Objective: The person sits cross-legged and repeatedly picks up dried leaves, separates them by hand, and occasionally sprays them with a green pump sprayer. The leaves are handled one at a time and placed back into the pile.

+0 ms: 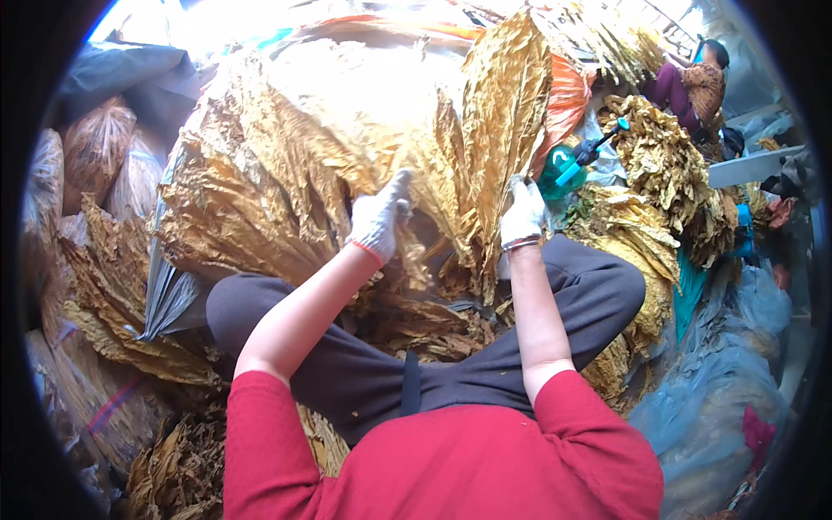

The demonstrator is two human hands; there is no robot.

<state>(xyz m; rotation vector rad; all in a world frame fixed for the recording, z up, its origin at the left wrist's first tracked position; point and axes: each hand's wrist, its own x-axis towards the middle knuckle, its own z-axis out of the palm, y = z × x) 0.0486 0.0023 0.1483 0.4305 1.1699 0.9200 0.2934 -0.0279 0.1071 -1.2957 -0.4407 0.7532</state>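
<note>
A large dried tobacco leaf stands spread upright in front of me. My right hand, in a white knit glove, grips its right edge. My left hand, also gloved, is at the inner side of a broad heap of dried tobacco leaves. Its fingers point up and away from me; whether they pinch a leaf is hidden. Between the hands, crumpled leaf pieces hang down. Darker loose leaves lie between my crossed legs.
A green spray bottle stands right of my right hand, by an orange plastic sheet. Leaf piles rise at the right, with blue plastic sheeting below. Wrapped bundles line the left. Another person sits far right.
</note>
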